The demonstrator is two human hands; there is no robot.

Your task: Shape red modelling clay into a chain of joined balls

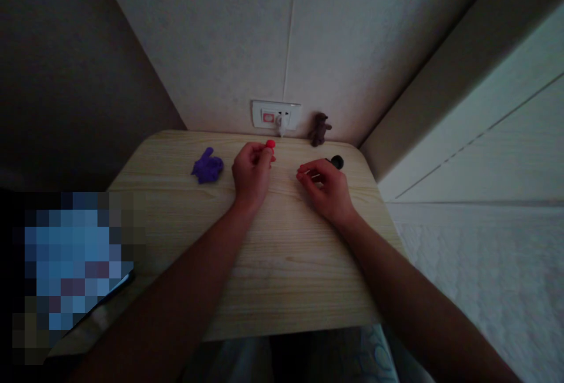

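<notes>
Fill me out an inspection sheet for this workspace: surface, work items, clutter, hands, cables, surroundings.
Surface: light wood-grain table, rounded back corners.
Work items: small red piece in the left hand.
Clutter: purple lump left of that hand; dark brown figure at the back edge; black round piece just beyond the right hand.
Hands: left hand grips the red piece; right hand has its fingertips close together, contents unclear.
Cables: pale plug in the wall socket; no cord made out.
Surroundings: wall behind, pale panel at right; lower left pixelated.

Small red piece (270, 144); in left fingers (252, 151)
</notes>
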